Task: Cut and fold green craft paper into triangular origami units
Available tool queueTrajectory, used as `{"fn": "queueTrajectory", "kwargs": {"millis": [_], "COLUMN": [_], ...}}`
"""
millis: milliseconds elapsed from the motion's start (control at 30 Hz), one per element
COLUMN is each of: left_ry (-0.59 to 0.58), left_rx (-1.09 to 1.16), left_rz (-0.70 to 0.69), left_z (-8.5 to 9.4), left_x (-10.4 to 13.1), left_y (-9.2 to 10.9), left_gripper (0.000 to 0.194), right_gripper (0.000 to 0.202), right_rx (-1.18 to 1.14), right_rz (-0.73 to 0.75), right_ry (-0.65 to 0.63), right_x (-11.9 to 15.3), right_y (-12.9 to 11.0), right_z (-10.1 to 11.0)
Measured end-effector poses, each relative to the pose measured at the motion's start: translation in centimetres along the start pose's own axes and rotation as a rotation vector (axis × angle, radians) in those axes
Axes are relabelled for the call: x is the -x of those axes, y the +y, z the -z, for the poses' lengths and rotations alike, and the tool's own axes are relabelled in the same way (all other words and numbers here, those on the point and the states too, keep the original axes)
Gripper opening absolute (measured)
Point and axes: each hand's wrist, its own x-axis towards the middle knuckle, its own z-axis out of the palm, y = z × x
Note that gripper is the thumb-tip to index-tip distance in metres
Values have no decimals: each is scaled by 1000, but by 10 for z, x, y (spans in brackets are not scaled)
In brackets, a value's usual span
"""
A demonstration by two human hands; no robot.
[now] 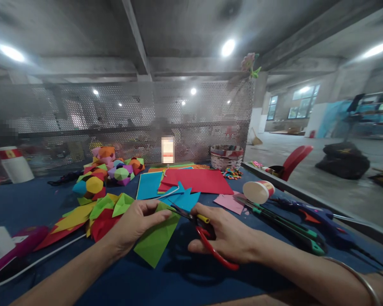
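My left hand (147,219) pinches a green sheet of paper (156,244) by its upper edge, thumb on top. In my right hand (221,231) is a pair of scissors (207,244) with red handles, the fingers through the loops. Their dark blades reach left to the upper right edge of the green paper; whether they bite into it I cannot tell. Something short and yellow (203,218) shows by the right fingers. Behind the hands lie blue cut paper pieces (187,199) with pointed edges. Folded green, yellow and red papers (107,219) rest beside my left wrist.
Red sheets (201,180) and a woven basket (226,158) are at the back. Colourful paper balls (94,185) stand at left, near a white cable (41,259). A green cutter knife (287,227), blue glue gun (319,219), paper cup (258,191) and pink paper (230,202) lie at right.
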Motion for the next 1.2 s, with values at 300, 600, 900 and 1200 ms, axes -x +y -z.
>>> {"fn": "queueTrajectory", "kwargs": {"millis": [300,600,900,1200], "left_ry": [-31,-21,2,14], "left_rx": [-87,-105,-104,-114], "left_rz": [-104,-105,-51,-67], "left_z": [-1,1,1,0], "left_x": [-1,-4,-3,-3], "left_y": [-1,-4,-6,-5], "left_gripper": [24,26,35,33], "right_gripper": [48,51,52,48], "right_rx": [111,140,221,294], "right_rz": [-26,7,51,57], "right_ry": [-40,-40,11,13], "right_x": [2,2,-1,0], "right_y": [-3,0,6,8], "right_z": [0,1,-4,-8]}}
